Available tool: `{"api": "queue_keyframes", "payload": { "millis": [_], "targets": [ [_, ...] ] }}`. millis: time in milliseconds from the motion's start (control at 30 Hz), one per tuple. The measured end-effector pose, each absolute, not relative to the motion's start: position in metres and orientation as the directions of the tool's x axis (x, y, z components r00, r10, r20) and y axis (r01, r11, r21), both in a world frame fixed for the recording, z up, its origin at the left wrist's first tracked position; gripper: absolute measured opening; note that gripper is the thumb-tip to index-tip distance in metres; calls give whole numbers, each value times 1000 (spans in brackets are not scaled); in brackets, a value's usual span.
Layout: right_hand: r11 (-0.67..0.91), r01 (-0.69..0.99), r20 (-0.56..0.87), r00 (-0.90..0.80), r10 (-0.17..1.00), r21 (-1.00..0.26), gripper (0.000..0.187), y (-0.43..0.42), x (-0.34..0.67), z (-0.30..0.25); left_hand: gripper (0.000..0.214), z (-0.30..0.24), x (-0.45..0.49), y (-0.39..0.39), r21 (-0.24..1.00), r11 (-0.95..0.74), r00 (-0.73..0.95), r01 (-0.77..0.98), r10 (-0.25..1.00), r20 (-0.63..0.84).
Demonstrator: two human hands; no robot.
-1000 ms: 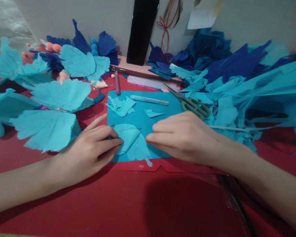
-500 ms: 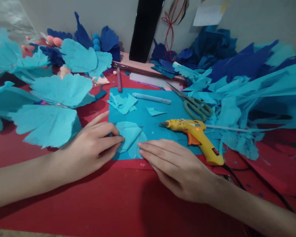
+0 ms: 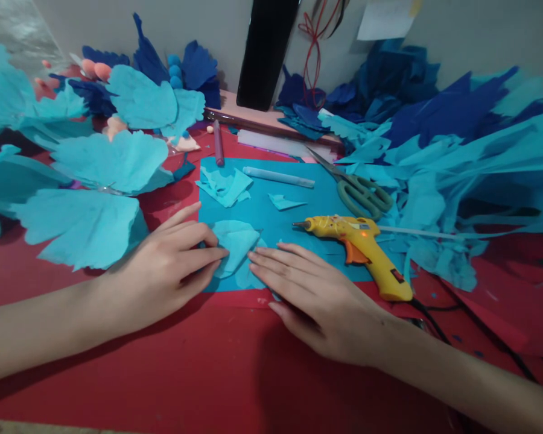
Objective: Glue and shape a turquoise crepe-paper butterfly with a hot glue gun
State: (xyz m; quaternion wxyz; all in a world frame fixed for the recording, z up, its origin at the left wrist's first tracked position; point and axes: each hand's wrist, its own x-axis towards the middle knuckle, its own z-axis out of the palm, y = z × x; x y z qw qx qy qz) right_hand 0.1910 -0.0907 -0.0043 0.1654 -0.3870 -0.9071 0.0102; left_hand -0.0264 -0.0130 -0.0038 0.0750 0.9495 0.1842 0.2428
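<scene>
both hands (image 3: pixel 235 271) flat on crinkly turquoise crepe petal (image 3: pixel 236 241).

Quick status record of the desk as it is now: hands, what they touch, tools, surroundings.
left hand: open, fingertips pressing the petal's left edge
right hand: flat, fingertips on the petal's right side
petal: light blue paper, lying on the sheet
glue gun: on its side on the sheet, right of the right hand, untouched, nozzle pointing left
scissors: behind the glue gun, untouched
glue stick: on the sheet's far part
surroundings: paper flowers at left; red table
</scene>
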Motion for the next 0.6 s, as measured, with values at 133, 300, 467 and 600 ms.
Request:
{"api": "queue_keyframes", "payload": {
  "millis": [133,300,467,600],
  "targets": [
    [708,688,291,-653,699,-157,36,-90,191,-5,24,-5,-27,-15,229,-919,814,320,391,429],
    [715,682,280,-664,693,-152,36,-90,192,-6,24,-5,-26,-14,227,-918,813,326,395,429],
    [720,680,260,-676,689,-138,36,-90,193,-7,17,1,-19,-11,152,-919,801,363,391,453],
    [730,667,293,-676,676,-147,35,-88,192,-8,20,8,-11,-15,91,-960,852,264,277,444]
  ]
}}
